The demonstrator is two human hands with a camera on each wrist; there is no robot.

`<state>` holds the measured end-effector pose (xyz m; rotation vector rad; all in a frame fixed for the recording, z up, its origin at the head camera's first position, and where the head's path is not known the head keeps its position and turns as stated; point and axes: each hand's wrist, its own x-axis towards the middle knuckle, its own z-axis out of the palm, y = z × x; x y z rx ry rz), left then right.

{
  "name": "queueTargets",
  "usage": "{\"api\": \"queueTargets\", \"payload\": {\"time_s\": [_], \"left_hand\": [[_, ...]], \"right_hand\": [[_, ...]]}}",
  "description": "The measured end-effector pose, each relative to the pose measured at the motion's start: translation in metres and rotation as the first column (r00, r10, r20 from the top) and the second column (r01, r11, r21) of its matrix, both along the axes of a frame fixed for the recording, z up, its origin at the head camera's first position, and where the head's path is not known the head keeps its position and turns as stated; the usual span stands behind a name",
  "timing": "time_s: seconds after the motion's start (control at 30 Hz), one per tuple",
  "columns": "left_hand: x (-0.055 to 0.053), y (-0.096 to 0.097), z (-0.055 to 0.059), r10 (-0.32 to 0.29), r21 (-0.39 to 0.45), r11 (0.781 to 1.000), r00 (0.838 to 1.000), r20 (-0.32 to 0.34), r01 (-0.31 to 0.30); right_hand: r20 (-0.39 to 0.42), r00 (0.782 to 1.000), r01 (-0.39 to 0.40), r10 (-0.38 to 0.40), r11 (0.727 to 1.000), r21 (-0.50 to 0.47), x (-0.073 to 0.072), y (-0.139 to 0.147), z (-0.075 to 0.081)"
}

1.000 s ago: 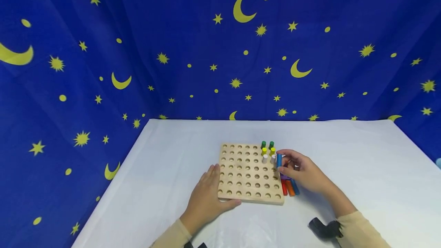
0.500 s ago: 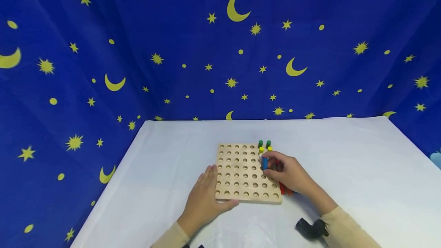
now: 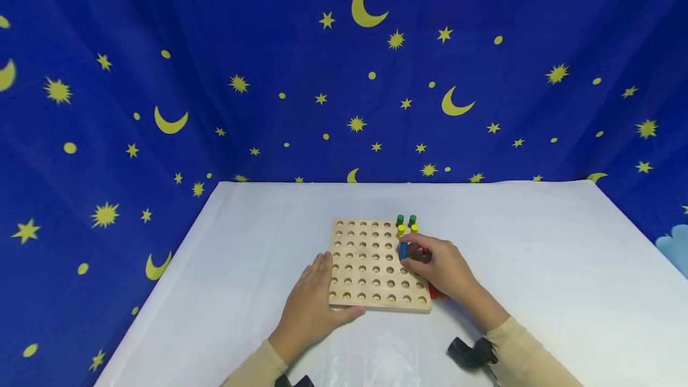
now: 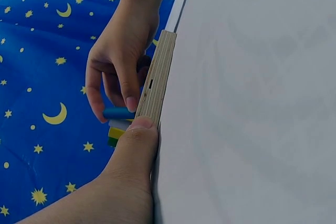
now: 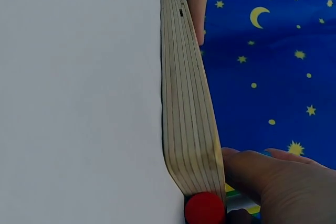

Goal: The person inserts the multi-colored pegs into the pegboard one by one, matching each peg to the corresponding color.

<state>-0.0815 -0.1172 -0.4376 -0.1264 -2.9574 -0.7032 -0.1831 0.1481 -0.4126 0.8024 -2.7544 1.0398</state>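
My right hand (image 3: 443, 264) pinches a blue peg (image 3: 403, 250) between thumb and fingers, upright over the right side of a wooden pegboard (image 3: 369, 262). In the left wrist view the blue peg (image 4: 118, 113) has its lower end right at the board's top face. My left hand (image 3: 306, 309) lies against the board's left edge, fingers extended and thumb along the front edge. Two green pegs (image 3: 400, 220) and two yellow pegs (image 3: 401, 231) stand in the far right holes. A pale peg (image 4: 119, 124) shows beside the blue one; the right hand hides this row in the head view.
Red pegs (image 3: 433, 291) lie beside the board's right edge, partly under my right hand; one red peg (image 5: 205, 209) shows its round end in the right wrist view. The white table (image 3: 258, 226) ends at a blue curtain (image 3: 301, 46) with moons and stars.
My right hand has carried the blue peg leftward from beyond the board's right edge to over its holes. The left hand keeps its place on the board; the head view has shifted slightly.
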Motion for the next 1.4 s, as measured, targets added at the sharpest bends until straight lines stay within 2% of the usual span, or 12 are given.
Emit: {"api": "queueTargets", "payload": {"time_s": [0.27,0.57,0.87,1.07,1.17,1.23,1.33,1.4], "left_hand": [[-0.002,0.001,0.0,-0.032,0.01,0.999,0.999,0.006,0.032],[0.003,0.004,-0.001,-0.023,0.01,1.0,0.999,0.028,0.023],[0.003,-0.002,0.001,-0.008,-0.006,1.0,1.0,0.024,0.008],[0.0,-0.001,0.003,-0.024,-0.001,1.0,0.999,0.027,0.024],[0.0,0.0,0.003,-0.019,-0.002,1.0,0.999,0.025,0.019],[-0.001,0.0,0.002,-0.019,0.0,1.0,1.0,0.018,0.019],[-0.003,0.001,0.002,-0.016,0.012,1.0,1.0,0.011,0.016],[-0.003,0.001,0.002,-0.006,0.016,1.0,1.0,0.012,0.006]], "right_hand": [[-0.033,0.999,0.036,-0.035,0.999,0.009,0.005,0.004,-0.001],[-0.066,0.997,0.038,-0.037,0.999,0.009,0.009,0.005,-0.004],[-0.102,0.994,-0.038,0.037,0.999,-0.006,0.008,0.001,-0.005],[-0.133,0.99,-0.05,0.042,0.997,-0.057,0.006,0.008,0.004],[-0.079,0.997,-0.032,0.023,0.993,-0.11,0.004,0.017,0.014],[-0.008,1.0,-0.004,0.003,0.991,-0.13,0.003,0.025,0.021],[0.116,0.993,0.031,-0.021,0.995,-0.092,0.001,0.04,0.03],[0.186,0.983,0.014,-0.008,0.999,-0.031,0.0,0.049,0.034]]}}
